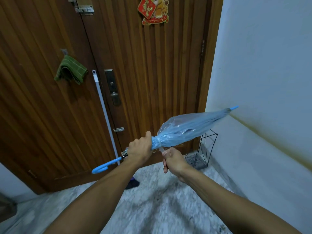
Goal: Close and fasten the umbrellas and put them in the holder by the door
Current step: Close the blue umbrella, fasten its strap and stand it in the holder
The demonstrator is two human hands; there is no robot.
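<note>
The blue umbrella (187,127) is held level before the door, gathered canopy gripped by the left hand (139,149), its strap pinched in the right hand (172,161) fingers; light, slippery, best grasped at the bunched folds.

Two forearms in view, both bare to the frame edge — no sleeves visible. Left hand (139,150) and right hand (173,162) — ungloved. No rings, watch or wristband can be made out on either.
</note>
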